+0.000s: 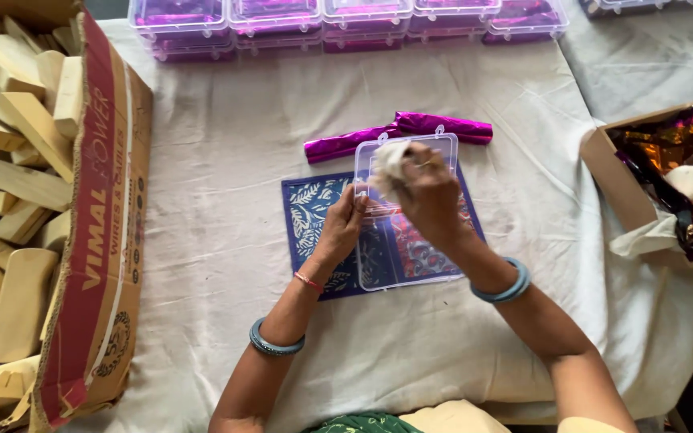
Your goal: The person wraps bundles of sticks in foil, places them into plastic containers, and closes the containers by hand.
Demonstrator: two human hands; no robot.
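Clear plastic box (407, 240) steadied by left hand (345, 223), right hand (429, 195) clutching white wad (390, 164)

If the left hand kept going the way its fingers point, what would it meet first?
The left hand points up and slightly right, fingertips already at the edge of the clear plastic hinged box. It would likely press into that box first; depth is unclear.

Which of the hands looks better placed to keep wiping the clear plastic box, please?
Probably the right hand: it holds the white cloth over the clear box, while the left hand steadies the box's left edge.
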